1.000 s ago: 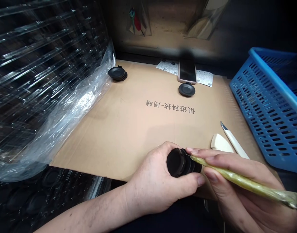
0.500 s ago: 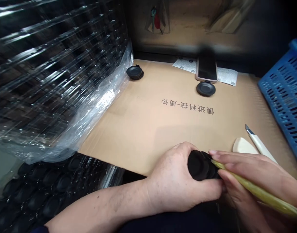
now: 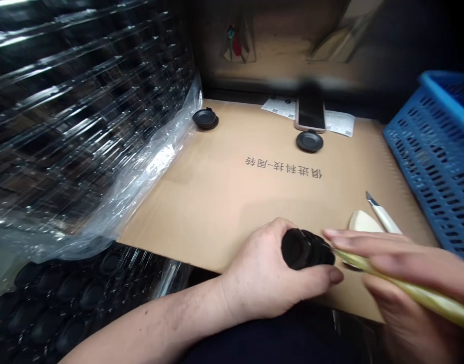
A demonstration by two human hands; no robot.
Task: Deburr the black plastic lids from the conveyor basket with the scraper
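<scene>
Above the flat brown cardboard sheet (image 3: 201, 202), the left hand (image 3: 260, 275) clasps a black, ridged, round-ended piece (image 3: 303, 250) while the right hand (image 3: 417, 263) pinches a slim yellow tool (image 3: 425, 295) beside it, seemingly working its surface, which next calls for steady bracing.

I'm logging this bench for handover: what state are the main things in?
Left hand: closed around black round parts
Right hand: gripping yellow-green tool
Smartphone: face up, screen dark
Craft knife: lying flat, blade exposed
Blue basket: upright
Cardboard sheet: flat
Far-left black discs: stacked
Plastic film: crumpled
</scene>
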